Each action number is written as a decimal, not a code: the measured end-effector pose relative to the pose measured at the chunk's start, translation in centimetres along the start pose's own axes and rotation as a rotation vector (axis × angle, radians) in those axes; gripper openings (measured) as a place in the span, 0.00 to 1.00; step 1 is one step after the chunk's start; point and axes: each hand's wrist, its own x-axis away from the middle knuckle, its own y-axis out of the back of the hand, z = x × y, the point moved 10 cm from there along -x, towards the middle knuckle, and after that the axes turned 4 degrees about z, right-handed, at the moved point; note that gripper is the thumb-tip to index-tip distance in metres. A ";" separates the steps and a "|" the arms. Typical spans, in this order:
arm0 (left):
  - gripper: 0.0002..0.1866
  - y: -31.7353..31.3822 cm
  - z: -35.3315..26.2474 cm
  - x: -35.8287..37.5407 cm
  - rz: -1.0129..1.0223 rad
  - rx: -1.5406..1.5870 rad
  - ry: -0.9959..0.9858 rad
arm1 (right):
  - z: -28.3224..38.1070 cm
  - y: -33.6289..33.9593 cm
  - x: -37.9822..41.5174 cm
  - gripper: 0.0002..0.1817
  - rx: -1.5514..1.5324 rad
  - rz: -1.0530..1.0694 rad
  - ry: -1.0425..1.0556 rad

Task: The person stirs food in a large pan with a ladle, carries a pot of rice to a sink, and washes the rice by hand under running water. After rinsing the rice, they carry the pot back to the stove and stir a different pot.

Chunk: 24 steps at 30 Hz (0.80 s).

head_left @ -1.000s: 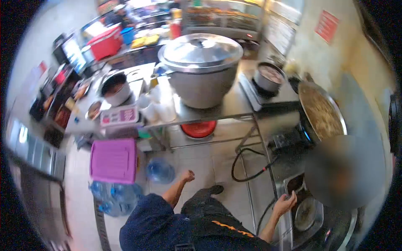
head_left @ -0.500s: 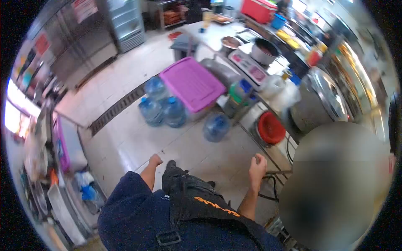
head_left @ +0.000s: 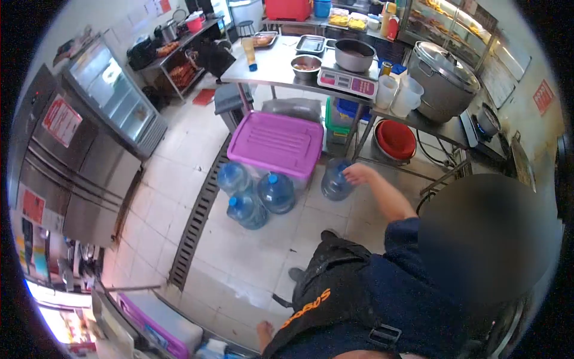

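Note:
My right hand [head_left: 359, 173] reaches out past the apron, fingers loosely bent with nothing seen in them. In this view it overlaps the upper right side of a large clear blue water jug [head_left: 336, 184] on the floor. Low in the picture, my left hand [head_left: 265, 329] hangs beside the black apron [head_left: 341, 269], small and partly hidden, its fingers not clear. Three more blue-capped water jugs, one of them the nearest to the table's front [head_left: 276, 194], stand grouped left of the single jug. Behind them sits a storage bin with a purple lid [head_left: 275, 143].
A steel table [head_left: 269, 75] carries a scale [head_left: 347, 82], a pot [head_left: 354, 55] and a bowl [head_left: 307, 67]. A big lidded cooker [head_left: 442, 84] stands right of it, above a red basin [head_left: 394, 139]. A floor drain [head_left: 200, 221] runs left of the jugs; fridges line the left wall.
The view has turned and levelled out. My right hand has gone from hanging beside the body to stretching over the single jug. My left hand is now lower in the picture.

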 end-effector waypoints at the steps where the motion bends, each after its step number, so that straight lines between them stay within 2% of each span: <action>1: 0.07 1.6 -0.8 0.9 -0.119 0.005 -0.048 | 0.8 2.8 -0.9 0.08 -0.112 -0.023 0.003; 2: 0.06 1.0 -2.3 2.3 0.049 0.034 -0.166 | 2.9 5.1 -0.8 0.08 -0.071 -0.072 0.004; 3: 0.06 0.2 -3.5 2.7 0.101 -0.019 -0.223 | 5.2 7.3 -0.7 0.08 -0.031 -0.124 0.008; 4: 0.06 -1.0 -5.2 3.2 0.149 -0.074 -0.277 | 7.7 10.7 -2.2 0.09 -0.017 -0.242 0.098; 5: 0.06 -2.1 -7.2 2.4 0.144 -0.087 -0.272 | 11.7 10.6 0.1 0.09 0.080 -0.261 0.086; 6: 0.06 -2.4 -7.5 0.2 0.008 -0.078 -0.125 | 15.0 12.4 -0.5 0.10 -0.019 -0.319 0.217; 7: 0.07 -1.9 -7.4 -0.9 -0.131 -0.069 0.021 | 17.3 14.6 -2.5 0.10 0.041 -0.330 0.195; 8: 0.07 -2.4 -9.6 -0.4 -0.143 -0.085 0.027 | 20.6 16.3 -3.1 0.08 -0.060 -0.336 0.285; 10: 0.09 -7.5 -15.3 -0.1 0.149 0.057 -0.023 | 26.9 19.6 -2.5 0.13 -0.107 -0.588 0.396; 11: 0.09 -9.0 -17.6 0.5 0.134 0.033 -0.017 | 29.5 21.5 -1.9 0.17 -0.148 -0.725 0.438; 12: 0.10 -10.4 -20.7 2.5 0.006 -0.039 -0.082 | 31.6 23.8 -2.0 0.21 -0.197 -0.823 0.457; 13: 0.12 -12.1 -23.9 5.5 -0.121 -0.110 -0.145 | 33.2 25.9 -2.2 0.25 -0.249 -0.901 0.467; 15: 0.12 -15.8 -29.0 9.0 -0.138 -0.204 -0.138 | 34.6 31.5 -4.6 0.39 -0.355 -1.002 0.442; 16: 0.12 -16.9 -31.4 9.8 -0.137 -0.281 -0.140 | 35.6 32.6 -3.5 0.51 -0.383 -1.045 0.467; 17: 0.12 -16.5 -33.3 10.0 -0.159 -0.308 -0.124 | 36.5 33.6 -3.0 0.56 -0.309 -0.976 0.434; 18: 0.12 -16.7 -35.5 9.9 -0.116 -0.373 -0.133 | 36.7 33.2 -0.1 0.49 -0.306 -1.196 0.353; 20: 0.12 -18.2 -38.9 9.6 -0.067 -0.442 -0.132 | 37.1 36.5 0.1 0.57 -0.192 -1.249 0.350; 21: 0.09 -18.8 -40.9 10.1 -0.110 -0.445 -0.143 | 37.2 37.5 -0.1 0.57 -0.192 -1.255 0.336; 23: 0.08 -20.6 -43.7 11.2 -0.161 -0.456 -0.141 | 37.5 38.4 -0.8 0.52 -0.230 -1.188 0.438; 24: 0.08 -21.9 -45.2 11.7 -0.205 -0.467 -0.168 | 37.6 38.6 -0.9 0.52 -0.225 -1.191 0.422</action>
